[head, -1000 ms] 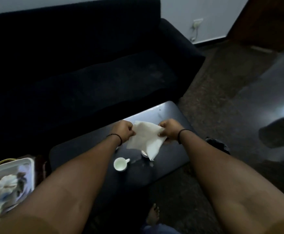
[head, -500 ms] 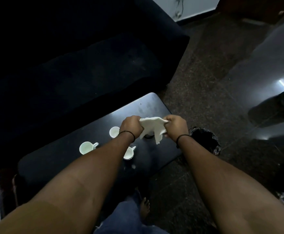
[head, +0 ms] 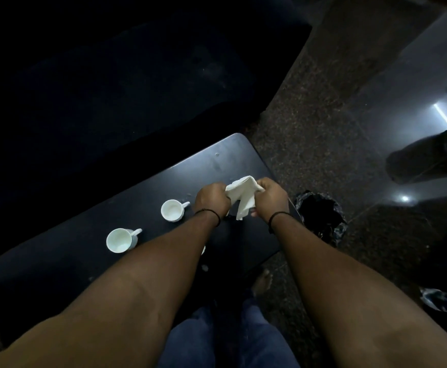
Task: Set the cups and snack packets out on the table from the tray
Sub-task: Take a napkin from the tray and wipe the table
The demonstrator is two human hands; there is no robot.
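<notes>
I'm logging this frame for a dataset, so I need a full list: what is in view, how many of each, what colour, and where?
cups: two in full view, white, upright on the table left of the hands; a white sliver under the left forearm may be a third.
napkin: one, white, crumpled, held between both hands above the table.
table: one, dark, low, in front of the sofa.
sofa: one, black, behind the table.
bin: one, black-lined, on the floor right of the table.
packet: one, blue and white, on the floor at far right.
left hand: closed on the napkin, black wristband.
right hand: closed on the napkin, black wristband.
</notes>
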